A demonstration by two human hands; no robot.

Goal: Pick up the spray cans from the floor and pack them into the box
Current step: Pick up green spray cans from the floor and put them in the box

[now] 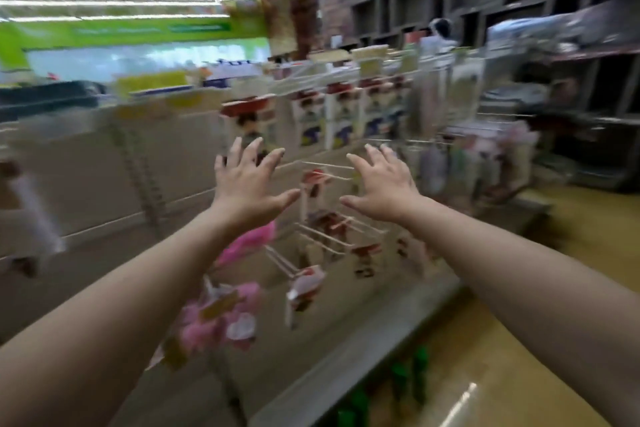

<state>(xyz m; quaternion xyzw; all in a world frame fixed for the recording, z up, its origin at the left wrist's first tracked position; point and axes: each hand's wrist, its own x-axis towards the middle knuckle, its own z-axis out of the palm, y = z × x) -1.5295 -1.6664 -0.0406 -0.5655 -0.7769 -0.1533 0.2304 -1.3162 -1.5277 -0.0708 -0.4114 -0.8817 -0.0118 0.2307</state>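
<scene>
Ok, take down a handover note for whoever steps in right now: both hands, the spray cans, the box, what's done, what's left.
Left hand: open, fingers spread, raised, holding nothing.
Right hand: the same, open and holding nothing.
Cans: blurred green-topped upright shapes on the glossy yellow floor beside the grey shelf base, probably the spray cans; too blurred to be sure.
Box: not in view.
Done: nothing shown as packed.
Left: pick up the cans, find the box, pack them.

Single head-worn wide view, forward and slightly down, close along a blurred display rack (311, 232).
</scene>
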